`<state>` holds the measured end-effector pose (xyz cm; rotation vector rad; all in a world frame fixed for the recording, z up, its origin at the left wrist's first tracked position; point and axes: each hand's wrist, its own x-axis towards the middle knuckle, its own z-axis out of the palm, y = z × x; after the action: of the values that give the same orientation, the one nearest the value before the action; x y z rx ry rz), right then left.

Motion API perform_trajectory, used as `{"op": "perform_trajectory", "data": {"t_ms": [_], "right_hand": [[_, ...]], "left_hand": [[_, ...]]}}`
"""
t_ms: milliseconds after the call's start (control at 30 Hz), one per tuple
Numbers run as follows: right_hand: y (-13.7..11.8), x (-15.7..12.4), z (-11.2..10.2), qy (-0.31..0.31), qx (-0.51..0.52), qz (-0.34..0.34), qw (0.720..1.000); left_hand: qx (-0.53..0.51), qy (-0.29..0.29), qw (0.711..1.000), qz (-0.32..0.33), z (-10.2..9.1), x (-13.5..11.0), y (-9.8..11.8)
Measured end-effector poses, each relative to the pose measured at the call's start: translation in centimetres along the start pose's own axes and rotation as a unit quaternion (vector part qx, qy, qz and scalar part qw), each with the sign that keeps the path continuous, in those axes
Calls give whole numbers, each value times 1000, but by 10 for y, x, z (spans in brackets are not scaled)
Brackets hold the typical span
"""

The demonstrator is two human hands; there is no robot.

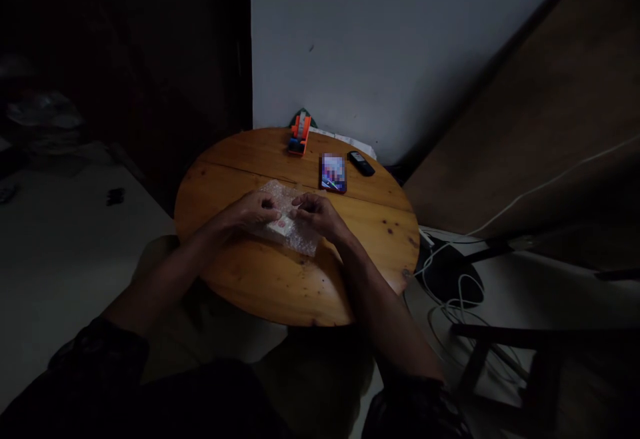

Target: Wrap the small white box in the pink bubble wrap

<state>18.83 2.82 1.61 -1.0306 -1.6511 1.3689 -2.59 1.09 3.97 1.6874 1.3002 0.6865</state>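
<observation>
A sheet of bubble wrap [306,240] lies on the round wooden table under both my hands. On it rests a small pale, flat box [280,225] with a reddish mark. My left hand [256,208] is closed in a pinch at the box's far left, its thumb tip by the box's edge. Just across from it, my right hand [318,212] is also curled into a pinch over the wrap. The fingertips of the two hands are close together. What sits between them is too dark and small to make out.
Toward the back of the table [370,239] stand an orange tape dispenser [299,134], a lit phone [333,173] and a black remote-like handset [361,163]. Behind them is a pale wall [360,59]. White cables [457,302] and a dark wooden stool [500,339] are on the right.
</observation>
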Motion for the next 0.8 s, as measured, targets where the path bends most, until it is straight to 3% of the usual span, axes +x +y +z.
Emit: {"op": "perform_trajectory", "data": {"t_ms": [133, 267, 367, 567, 800], "right_hand": [[-15, -5, -2, 10, -103, -127, 986], [-30, -15, -1, -105, -191, -207, 954], [-31, -17, 1, -166, -255, -214, 928], [-32, -19, 7, -175, -361, -226, 888], [-39, -26, 16, -141, -442, -205, 862]], "left_hand": [[9, -18, 1000, -5, -2, 2, 1], [30, -21, 999, -12, -2, 3, 3], [64, -14, 998, -1, -10, -1, 3], [70, 35, 996, -32, -30, -22, -5], [158, 106, 980, -63, -10, -18, -20]]}}
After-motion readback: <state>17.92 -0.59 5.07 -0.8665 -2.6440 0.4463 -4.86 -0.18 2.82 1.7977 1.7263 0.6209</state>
